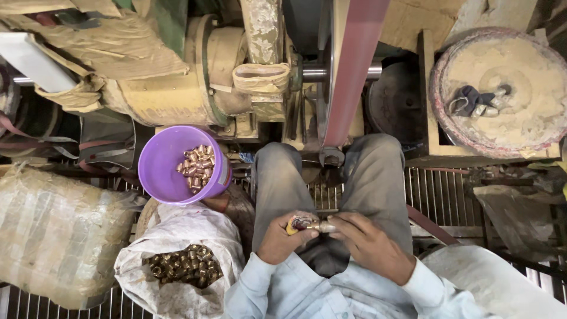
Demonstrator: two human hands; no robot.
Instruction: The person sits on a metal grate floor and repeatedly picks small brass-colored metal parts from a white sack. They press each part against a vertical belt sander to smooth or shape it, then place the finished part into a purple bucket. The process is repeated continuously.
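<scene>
Left hand grips small brass fitting at frame centre; right hand pinches its end. Best kept steady over lap, fingers clear of belt.

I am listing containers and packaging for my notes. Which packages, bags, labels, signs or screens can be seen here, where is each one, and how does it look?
Purple bucket: left of the knees, round, holding shiny copper-coloured metal pieces.
White sack: below the bucket, open, crumpled, holding duller brass-coloured pieces.
Wrapped bundle: far left, bulky, beige under clear plastic.
Label: small strip on the bucket's side, too small to describe.
Signs or screens: none visible.
</scene>
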